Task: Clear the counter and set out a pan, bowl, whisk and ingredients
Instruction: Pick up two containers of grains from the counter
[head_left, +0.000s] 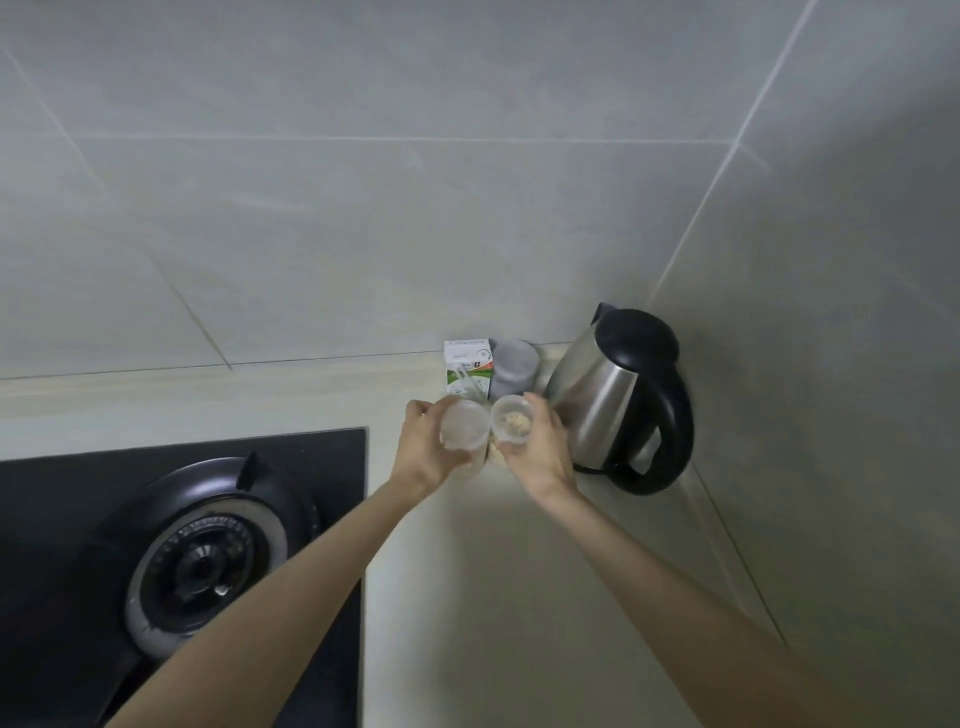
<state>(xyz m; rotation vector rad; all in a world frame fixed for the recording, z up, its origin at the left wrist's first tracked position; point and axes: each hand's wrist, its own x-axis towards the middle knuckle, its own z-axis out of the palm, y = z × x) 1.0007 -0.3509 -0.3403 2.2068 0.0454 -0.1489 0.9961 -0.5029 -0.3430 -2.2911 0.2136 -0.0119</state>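
While both arms reach to the back corner of the pale surface (467, 597), the left hand (423, 449) grips a frosted lidded plastic tub (464, 431). The right hand (543, 449) grips a small clear round tub of beige bits (511, 423). The tubs sit side by side, just before a white-and-green carton (466, 366) and a grey-lidded jar (514, 369). A steel kettle with black handle (597, 395) stands right, a black gas hob (208, 551) left.

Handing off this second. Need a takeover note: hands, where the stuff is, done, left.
Hands: left hand grips a lidded clear tub; right hand grips an open tub of beige crumbs.
Both tubs are side by side, left of the kettle.
The carton and grey jar stand behind them at the wall, on the counter.
Done: cannot tell.
Left: place both tubs; no pan, bowl or whisk in view yet.
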